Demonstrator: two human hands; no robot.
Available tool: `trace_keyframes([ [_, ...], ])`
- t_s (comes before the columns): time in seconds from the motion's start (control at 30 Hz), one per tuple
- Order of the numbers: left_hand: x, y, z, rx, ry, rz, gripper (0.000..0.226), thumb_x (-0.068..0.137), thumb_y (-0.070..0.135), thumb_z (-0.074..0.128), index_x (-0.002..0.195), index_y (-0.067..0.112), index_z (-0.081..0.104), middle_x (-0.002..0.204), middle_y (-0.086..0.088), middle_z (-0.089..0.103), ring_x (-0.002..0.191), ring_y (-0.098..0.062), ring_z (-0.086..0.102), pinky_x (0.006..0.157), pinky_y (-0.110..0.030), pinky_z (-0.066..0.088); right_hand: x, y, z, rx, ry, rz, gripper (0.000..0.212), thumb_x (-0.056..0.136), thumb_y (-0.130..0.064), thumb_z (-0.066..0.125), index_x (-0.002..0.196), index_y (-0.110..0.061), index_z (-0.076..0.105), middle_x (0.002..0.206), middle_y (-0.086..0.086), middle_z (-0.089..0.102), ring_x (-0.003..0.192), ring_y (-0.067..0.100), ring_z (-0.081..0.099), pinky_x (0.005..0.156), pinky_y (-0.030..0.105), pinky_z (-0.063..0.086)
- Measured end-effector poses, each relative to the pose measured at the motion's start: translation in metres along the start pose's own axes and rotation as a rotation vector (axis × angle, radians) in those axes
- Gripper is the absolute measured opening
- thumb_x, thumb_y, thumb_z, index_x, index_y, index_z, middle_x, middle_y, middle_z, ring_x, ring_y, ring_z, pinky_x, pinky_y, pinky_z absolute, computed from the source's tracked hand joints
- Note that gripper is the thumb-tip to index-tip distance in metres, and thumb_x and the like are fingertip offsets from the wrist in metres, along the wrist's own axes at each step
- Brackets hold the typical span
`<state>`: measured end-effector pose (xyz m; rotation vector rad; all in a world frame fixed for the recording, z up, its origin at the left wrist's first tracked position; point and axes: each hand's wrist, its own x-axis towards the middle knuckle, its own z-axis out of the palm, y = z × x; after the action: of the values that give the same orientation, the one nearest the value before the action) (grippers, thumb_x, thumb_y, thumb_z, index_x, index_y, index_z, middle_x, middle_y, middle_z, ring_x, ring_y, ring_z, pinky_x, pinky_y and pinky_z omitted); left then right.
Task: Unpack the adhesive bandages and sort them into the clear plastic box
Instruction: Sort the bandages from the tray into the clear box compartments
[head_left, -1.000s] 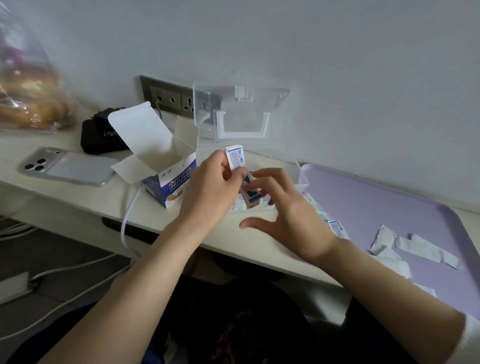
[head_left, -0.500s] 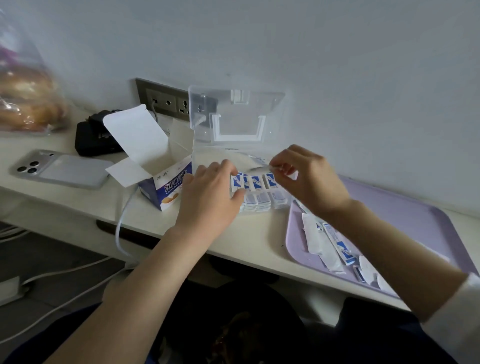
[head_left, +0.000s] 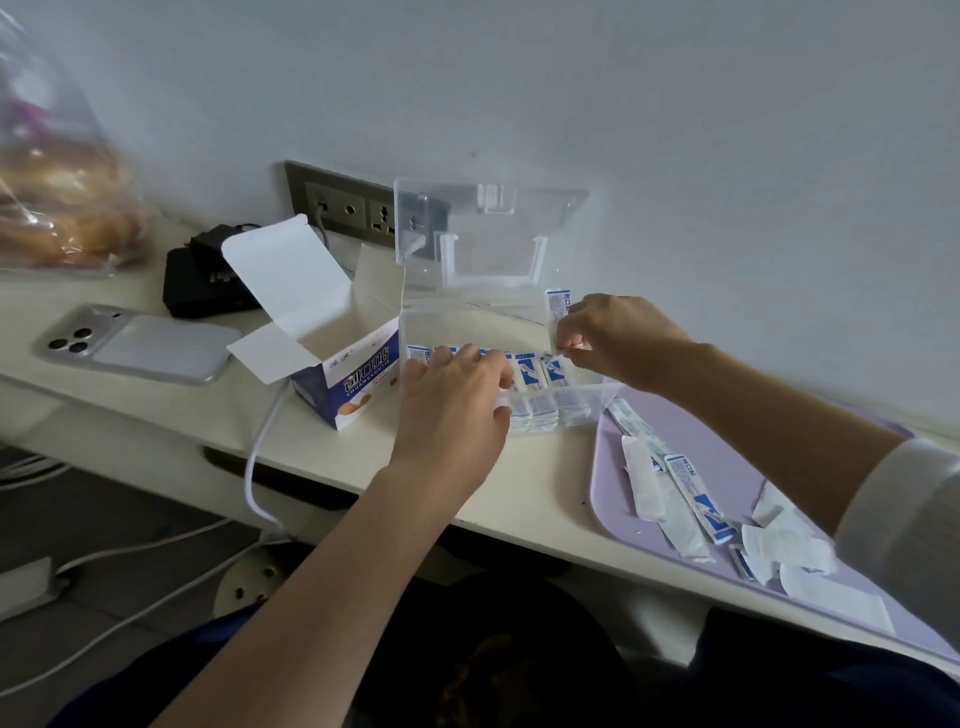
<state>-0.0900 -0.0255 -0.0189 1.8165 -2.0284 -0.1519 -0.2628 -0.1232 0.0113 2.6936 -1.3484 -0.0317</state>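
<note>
Right hand (head_left: 613, 335) lifting slightly since a moment ago, its grip pinching one wrapped bandage (head_left: 558, 306) upright over the clear plastic box (head_left: 605, 388) by the worktop's back edge, left hand (head_left: 449, 405) resting fingers spread on the bandage row (head_left: 535, 371) inside, grip holding nothing.

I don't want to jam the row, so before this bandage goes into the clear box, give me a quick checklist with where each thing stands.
1. Bandage in hand: ok. The right hand pinches one wrapped bandage upright over the clear plastic box.
2. Lid out of the way: ok. The lid stands open against the wall.
3. Row steadied: ok. The left hand rests on the packed bandages.
4. Free slot at the right end: cannot tell, the right hand hides it.
5. More to sort: ok. Loose bandages lie on the purple tray.
</note>
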Motion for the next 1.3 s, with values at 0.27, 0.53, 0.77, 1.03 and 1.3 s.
trace_keyframes([
  [0.27, 0.002, 0.0, 0.001, -0.017, 0.009, -0.006, 0.016, 0.091, 0.027, 0.053, 0.107, 0.029, 0.052, 0.108, 0.009, 0.057, 0.104, -0.016, 0.047, 0.089, -0.031, 0.03, 0.001, -0.005, -0.008, -0.084, -0.226, -0.051, 0.016, 0.088, -0.021, 0.057, 0.099, -0.024, 0.068, 0.103, -0.005, 0.063, 0.094, 0.018, 0.059, 0.082, 0.027, 0.043],
  [0.53, 0.004, 0.006, 0.003, -0.059, 0.002, 0.003, 0.018, 0.091, 0.026, 0.053, 0.108, 0.026, 0.054, 0.11, 0.007, 0.059, 0.105, -0.015, 0.047, 0.091, -0.03, 0.03, 0.014, -0.006, -0.003, -0.161, -0.401, -0.039, 0.017, 0.085, -0.014, 0.056, 0.09, -0.023, 0.069, 0.096, -0.001, 0.066, 0.081, 0.02, 0.057, 0.073, 0.026, 0.043],
  [0.77, 0.005, 0.008, 0.004, -0.067, 0.005, -0.011, 0.018, 0.093, 0.031, 0.05, 0.108, 0.023, 0.055, 0.111, 0.006, 0.06, 0.106, -0.016, 0.048, 0.093, -0.031, 0.032, 0.03, -0.004, 0.004, -0.176, -0.56, -0.076, 0.022, 0.094, -0.027, 0.05, 0.11, -0.03, 0.064, 0.106, -0.004, 0.065, 0.096, 0.019, 0.056, 0.093, 0.03, 0.043],
  [1.03, 0.007, 0.01, 0.005, -0.092, 0.01, -0.023, 0.021, 0.095, 0.033, 0.044, 0.108, 0.022, 0.056, 0.108, 0.004, 0.06, 0.105, -0.016, 0.049, 0.093, -0.031, 0.032, 0.033, -0.006, 0.009, -0.343, -0.484, -0.237, 0.044, 0.093, -0.003, 0.043, 0.124, -0.032, 0.053, 0.122, -0.001, 0.05, 0.111, 0.02, 0.041, 0.089, 0.029, 0.036],
  [1.3, 0.009, 0.011, 0.006, -0.097, 0.01, -0.032, 0.019, 0.095, 0.032, 0.044, 0.106, 0.021, 0.056, 0.107, 0.004, 0.061, 0.103, -0.017, 0.049, 0.091, -0.032, 0.033, 0.033, -0.002, 0.01, -0.38, -0.519, -0.266, 0.042, 0.095, -0.006, 0.042, 0.123, -0.034, 0.054, 0.121, -0.002, 0.05, 0.111, 0.019, 0.04, 0.091, 0.028, 0.035],
])
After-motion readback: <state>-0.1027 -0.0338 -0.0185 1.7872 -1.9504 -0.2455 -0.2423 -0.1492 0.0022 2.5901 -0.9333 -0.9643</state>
